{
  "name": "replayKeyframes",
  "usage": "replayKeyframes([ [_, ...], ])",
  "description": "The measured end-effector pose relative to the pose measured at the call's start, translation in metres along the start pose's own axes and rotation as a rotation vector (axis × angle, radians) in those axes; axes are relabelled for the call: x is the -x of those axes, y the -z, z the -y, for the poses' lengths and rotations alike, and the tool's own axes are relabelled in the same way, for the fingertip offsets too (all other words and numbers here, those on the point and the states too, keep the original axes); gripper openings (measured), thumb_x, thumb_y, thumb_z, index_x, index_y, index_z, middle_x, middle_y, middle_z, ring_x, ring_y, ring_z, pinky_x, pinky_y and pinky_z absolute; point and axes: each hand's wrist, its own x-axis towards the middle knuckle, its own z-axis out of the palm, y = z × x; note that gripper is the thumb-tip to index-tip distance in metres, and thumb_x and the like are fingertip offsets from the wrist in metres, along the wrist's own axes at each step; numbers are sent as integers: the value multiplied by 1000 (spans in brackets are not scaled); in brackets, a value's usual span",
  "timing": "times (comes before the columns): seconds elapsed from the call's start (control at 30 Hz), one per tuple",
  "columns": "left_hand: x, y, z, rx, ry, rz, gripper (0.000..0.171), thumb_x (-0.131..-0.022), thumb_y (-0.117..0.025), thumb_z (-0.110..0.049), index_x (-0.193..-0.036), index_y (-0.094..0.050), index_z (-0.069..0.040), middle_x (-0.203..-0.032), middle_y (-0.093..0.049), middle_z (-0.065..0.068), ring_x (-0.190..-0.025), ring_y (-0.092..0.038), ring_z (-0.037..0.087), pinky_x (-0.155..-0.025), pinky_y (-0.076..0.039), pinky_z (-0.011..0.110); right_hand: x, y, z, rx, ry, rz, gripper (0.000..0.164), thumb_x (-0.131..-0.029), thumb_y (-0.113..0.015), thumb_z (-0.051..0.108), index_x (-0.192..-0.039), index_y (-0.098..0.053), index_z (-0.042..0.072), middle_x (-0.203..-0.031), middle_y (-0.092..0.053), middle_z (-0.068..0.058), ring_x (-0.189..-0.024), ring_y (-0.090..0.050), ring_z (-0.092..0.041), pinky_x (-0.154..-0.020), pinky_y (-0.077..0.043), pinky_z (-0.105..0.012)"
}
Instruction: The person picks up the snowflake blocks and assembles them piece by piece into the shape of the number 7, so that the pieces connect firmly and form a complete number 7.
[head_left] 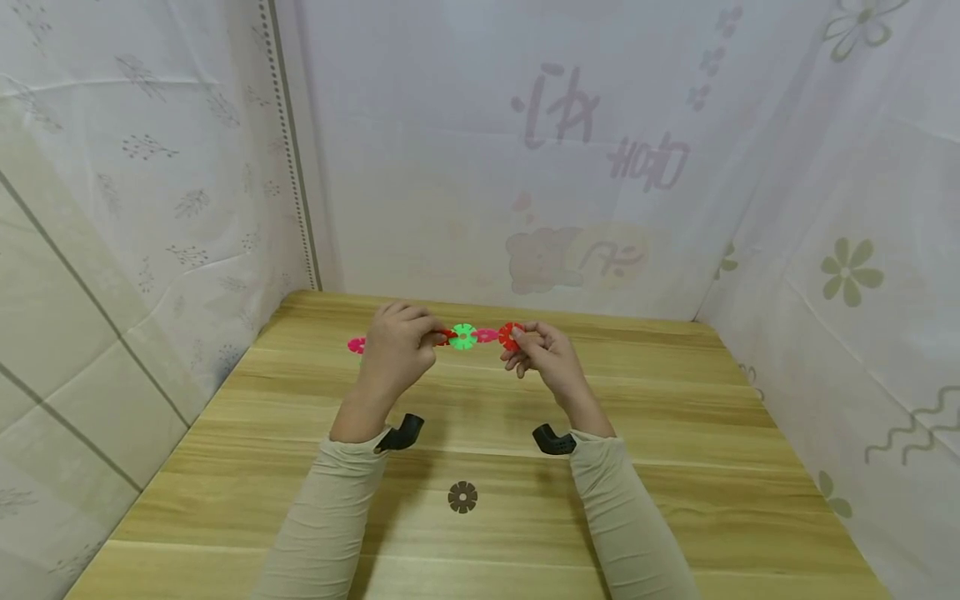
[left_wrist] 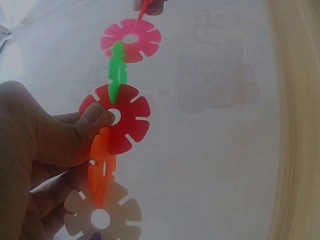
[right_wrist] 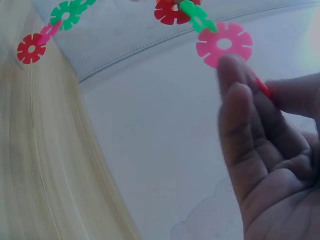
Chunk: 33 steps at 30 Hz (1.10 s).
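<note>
A chain of slotted flower-shaped plastic discs is stretched between my hands, over the far part of the table. My left hand [head_left: 401, 337] pinches a red disc [left_wrist: 131, 107] between thumb and fingers. Below that disc in the left wrist view are an orange disc [left_wrist: 95, 175] and a pale disc [left_wrist: 127, 212]. Towards the right come a green disc [head_left: 472, 337] and a pink disc [head_left: 489, 336]. At the chain's right end, my right hand [head_left: 551, 358] pinches another red disc [head_left: 506, 337]. In the right wrist view that one shows only as a thin edge.
One brown slotted disc [head_left: 472, 497] lies on the wooden table [head_left: 675, 500] near me, between my forearms. The chain's other end, with a red disc [right_wrist: 38, 48], hangs out beyond my left hand. Patterned cloth [head_left: 420, 167] stands at the back and sides.
</note>
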Motion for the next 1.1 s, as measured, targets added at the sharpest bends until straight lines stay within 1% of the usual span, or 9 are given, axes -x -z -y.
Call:
replayKeyframes([
  [0.13,1,1,1,1,2,1,7,-84,-78,-3,-81,-80,-9,-81,-73,5,-87,-64,29,-91,-48,44,1,-1,0,-31,-3,-17,37,-101,-63,30,-119,-56,-1,-87,-73,-18,-70,-70,-23,-57,-56,-30],
  [0.27,1,2,0,5,19,7,7,-85,-78,-4,-81,-80,-9,-81,-73,4,-88,-64,29,-91,-48,44,0,-3,0,-49,-15,14,40,-101,-62,35,-114,-59,-3,-85,-73,-17,-70,-70,-22,-56,-55,-28],
  [0.4,1,3,-1,5,41,14,6,-85,-78,-5,-82,-80,-9,-82,-73,4,-89,-64,28,-91,-47,44,-1,-6,-3,-67,-32,38,40,-101,-62,36,-105,-62,-4,-83,-73,-16,-69,-70,-21,-55,-55,-28],
  [0.53,0,2,0,-3,32,14,6,-86,-78,-6,-82,-80,-10,-82,-73,4,-89,-64,28,-91,-47,44,-2,-8,-4,-86,-34,54,36,-101,-62,33,-99,-62,-4,-83,-73,-16,-69,-69,-21,-55,-55,-28],
  [0.67,0,-2,0,9,13,-12,6,-84,-79,-4,-81,-80,-9,-81,-73,4,-87,-64,28,-90,-48,44,-1,-11,-3,-95,-32,52,35,-102,-61,31,-96,-62,-3,-81,-72,-14,-68,-68,-19,-55,-54,-27],
  [0.87,0,-10,-2,34,-6,-66,6,-82,-80,-1,-80,-79,-6,-81,-73,6,-87,-64,28,-91,-49,43,1,-13,-2,-114,-27,12,31,-103,-61,28,-94,-65,-1,-76,-71,-10,-64,-65,-16,-55,-54,-25],
  [1.1,-1,-14,-6,66,-11,-134,9,-78,-81,6,-78,-78,-4,-79,-72,8,-83,-64,29,-89,-48,43,0,-15,0,-151,17,-19,30,-102,-62,28,-93,-65,-1,-73,-69,-10,-61,-63,-16,-54,-53,-26],
])
